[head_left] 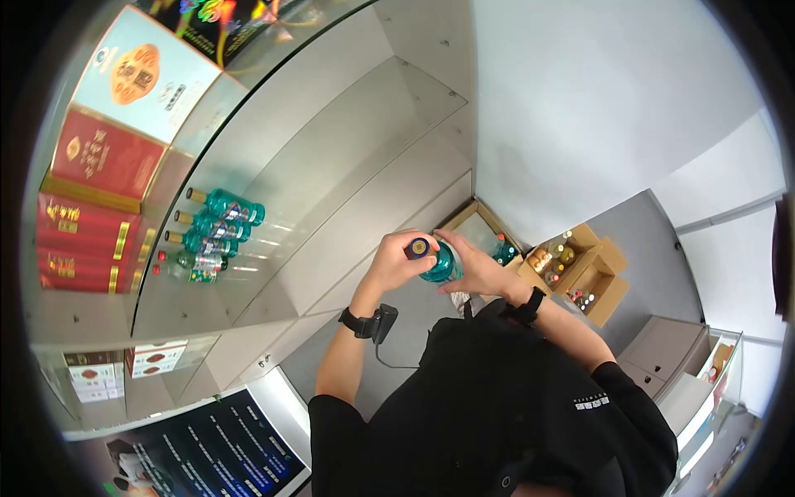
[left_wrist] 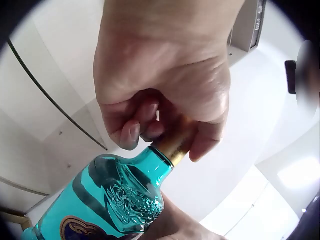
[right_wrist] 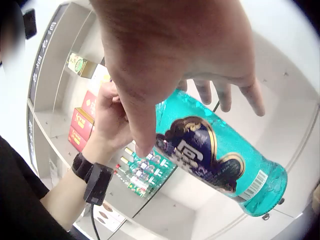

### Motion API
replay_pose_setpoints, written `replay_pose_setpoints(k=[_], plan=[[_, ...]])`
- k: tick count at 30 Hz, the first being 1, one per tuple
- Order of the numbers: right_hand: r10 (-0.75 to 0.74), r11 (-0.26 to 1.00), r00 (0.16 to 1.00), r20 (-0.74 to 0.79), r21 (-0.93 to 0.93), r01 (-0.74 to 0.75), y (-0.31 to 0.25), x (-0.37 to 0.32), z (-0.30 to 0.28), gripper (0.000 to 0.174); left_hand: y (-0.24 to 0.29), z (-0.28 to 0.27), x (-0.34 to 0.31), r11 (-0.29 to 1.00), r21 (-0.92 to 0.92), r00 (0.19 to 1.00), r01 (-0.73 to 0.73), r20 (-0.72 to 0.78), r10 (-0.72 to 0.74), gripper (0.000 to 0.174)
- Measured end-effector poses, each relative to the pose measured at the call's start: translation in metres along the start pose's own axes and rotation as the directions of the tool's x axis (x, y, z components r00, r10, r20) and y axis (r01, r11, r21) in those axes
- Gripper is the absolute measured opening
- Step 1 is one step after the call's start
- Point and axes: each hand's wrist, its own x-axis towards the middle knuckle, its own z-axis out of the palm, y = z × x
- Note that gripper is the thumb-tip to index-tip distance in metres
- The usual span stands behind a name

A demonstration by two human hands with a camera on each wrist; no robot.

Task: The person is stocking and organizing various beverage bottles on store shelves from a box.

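A large teal glass bottle (head_left: 441,267) with a dark blue and gold label is held tilted in front of the person's chest. The left hand (head_left: 395,262) grips it by the gold cap and neck (left_wrist: 175,140), fingers curled around them. Beside the bottle's body, the right hand (head_left: 480,267) has its thumb on one side and its fingers on the other. Those fingers (right_wrist: 225,97) are spread and nearly straight along the bottle's upper edge. In the right wrist view, the label (right_wrist: 192,150) and a white barcode face the camera.
Several similar teal bottles (head_left: 224,229) lie in a row on the glass-fronted shelf at left, near red gift boxes (head_left: 87,240). Cardboard cartons (head_left: 609,282) with bottles stand on the floor at right. Another open box (head_left: 478,207) sits beyond the hands, beside the cabinet.
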Motion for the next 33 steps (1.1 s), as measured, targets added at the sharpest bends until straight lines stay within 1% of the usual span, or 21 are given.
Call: replay_pose_setpoints(k=[3, 4, 6, 8, 9, 10, 13, 14, 15, 16, 17, 19, 20, 23, 25, 26, 29, 30, 33], plan=[[0.160, 0.983, 0.982, 0.103, 0.072, -0.167, -0.019, -0.020, 0.001, 0.098, 0.019, 0.018, -0.016, 0.988, -0.142, 0.997, 0.067, -0.020, -0.070, 0.015], [0.103, 0.994, 0.993, 0.057, 0.034, -0.105, -0.021, -0.028, 0.001, 0.096, 0.024, 0.022, -0.019, 0.986, -0.155, 0.998, 0.067, -0.009, -0.069, 0.016], [0.119, 0.992, 0.992, 0.039, 0.023, -0.120, -0.027, -0.044, -0.004, 0.095, 0.029, 0.033, -0.026, 0.980, -0.179, 0.996, 0.085, 0.029, -0.081, 0.017], [0.141, 0.989, 0.990, 0.005, 0.042, -0.141, -0.036, -0.057, -0.011, 0.094, 0.036, 0.051, -0.029, 0.931, -0.362, 0.995, 0.042, -0.073, -0.073, 0.022], [0.210, 0.976, 0.978, 0.008, 0.054, -0.210, -0.044, -0.061, -0.016, 0.093, 0.038, 0.059, -0.033, 0.893, -0.449, 0.989, 0.017, -0.124, -0.081, 0.025], [0.213, 0.972, 0.977, -0.013, 0.104, -0.210, -0.046, -0.065, -0.019, 0.093, 0.030, 0.063, -0.038, 0.889, -0.457, 0.984, 0.014, -0.153, -0.094, 0.030], [0.177, 0.965, 0.982, -0.071, 0.207, -0.160, -0.050, -0.068, -0.027, 0.092, 0.007, 0.076, -0.061, 0.974, -0.215, 0.950, -0.073, -0.313, 0.002, 0.031], [0.171, 0.958, 0.982, -0.080, 0.246, -0.147, -0.058, -0.067, -0.033, 0.092, -0.009, 0.081, -0.071, 0.979, -0.180, 0.942, -0.098, -0.334, 0.034, 0.039], [0.160, 0.950, 0.983, -0.091, 0.285, -0.128, -0.065, -0.063, -0.038, 0.092, -0.013, 0.087, -0.082, 0.977, -0.194, 0.944, -0.083, -0.331, 0.015, 0.045], [0.120, 0.955, 0.987, -0.104, 0.285, -0.086, -0.069, -0.060, -0.040, 0.093, -0.013, 0.095, -0.093, 0.976, -0.207, 0.945, -0.067, -0.327, -0.005, 0.052], [0.111, 0.959, 0.988, -0.105, 0.274, -0.079, -0.072, -0.056, -0.041, 0.093, -0.014, 0.101, -0.103, 0.974, -0.221, 0.946, -0.046, -0.323, -0.029, 0.058], [0.099, 0.965, 0.991, -0.096, 0.252, -0.072, -0.078, -0.046, -0.040, 0.094, -0.019, 0.109, -0.117, 0.991, -0.136, 0.940, -0.002, -0.339, -0.045, 0.070], [0.096, 0.951, 0.993, -0.070, 0.300, -0.071, -0.082, -0.042, -0.037, 0.094, -0.023, 0.112, -0.122, 0.995, -0.098, 0.935, 0.026, -0.350, -0.059, 0.076], [0.080, 0.906, 0.997, 0.009, 0.417, -0.076, -0.098, -0.025, -0.018, 0.094, -0.006, 0.108, -0.131, 0.967, -0.255, 0.923, 0.026, -0.365, -0.122, 0.081], [0.055, 0.883, 0.997, 0.045, 0.464, -0.070, -0.108, -0.014, 0.002, 0.093, -0.004, 0.093, -0.142, 0.969, -0.241, 0.907, 0.053, -0.395, -0.147, 0.077], [0.006, 0.923, 0.999, 0.046, 0.385, -0.023, -0.108, -0.006, 0.011, 0.092, -0.004, 0.085, -0.146, 0.970, -0.233, 0.899, 0.064, -0.408, -0.157, 0.076], [-0.031, 0.959, 0.996, 0.079, 0.283, 0.008, -0.108, 0.017, 0.036, 0.084, -0.002, 0.058, -0.164, 0.965, -0.248, 0.889, 0.082, -0.420, -0.183, 0.070], [-0.026, 0.896, 0.988, 0.150, 0.442, -0.043, -0.109, 0.029, 0.044, 0.075, -0.005, 0.049, -0.170, 0.970, -0.227, 0.880, 0.087, -0.438, -0.182, 0.069], [-0.062, 0.908, 0.969, 0.238, 0.416, -0.044, -0.121, 0.062, 0.067, 0.071, -0.017, 0.011, -0.185, 0.980, -0.167, 0.860, 0.111, -0.479, -0.179, 0.066]])
